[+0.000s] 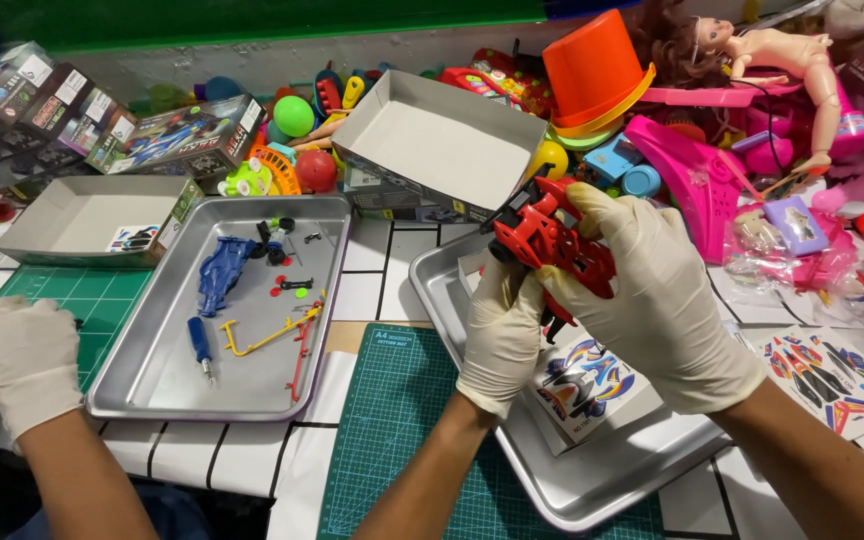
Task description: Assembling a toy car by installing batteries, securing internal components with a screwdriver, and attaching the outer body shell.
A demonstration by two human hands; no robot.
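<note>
Both gloved hands grip a red plastic toy car body [552,240]. The left hand [502,335] pinches it from below. The right hand [657,300] curls closed over its top.

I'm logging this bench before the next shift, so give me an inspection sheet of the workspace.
Surface: white tiled table with green cutting mats.
Job's things: red toy car body, held over a metal tray with a sticker sheet.
Clutter: second tray with blue and yellow parts and a screwdriver; open boxes; toy pile behind.
Grippers: left hand and right hand, gloved, both gripping the car body.
Cables: nothing seen.
Surroundings: a co-worker's gloved hand at left.
</note>
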